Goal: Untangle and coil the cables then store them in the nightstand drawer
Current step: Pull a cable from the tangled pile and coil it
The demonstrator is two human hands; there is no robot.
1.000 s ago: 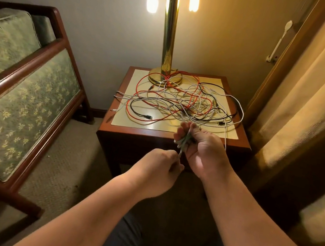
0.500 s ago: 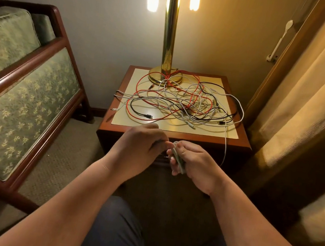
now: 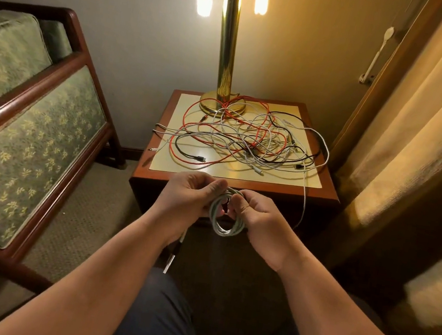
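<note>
A small coil of white cable (image 3: 223, 227) hangs between my hands, in front of the nightstand (image 3: 328, 194). My left hand (image 3: 187, 198) pinches the coil's top left; a loose end with a plug (image 3: 170, 258) dangles below that wrist. My right hand (image 3: 259, 221) grips the coil's right side. On the nightstand top lies a tangle of red, white and black cables (image 3: 247, 141). One white strand (image 3: 303, 200) hangs over the front right edge. The drawer front is hidden behind my hands.
A brass lamp (image 3: 225, 61) stands at the back of the nightstand top, its bulbs lit. An upholstered green chair with a wooden frame (image 3: 47, 122) sits to the left. Curtains (image 3: 423, 127) hang close on the right. Carpet lies between chair and nightstand.
The white cable has gone from a short bundle in my right hand to a round coil held by both hands. My left hand rose from below to the coil's top.
</note>
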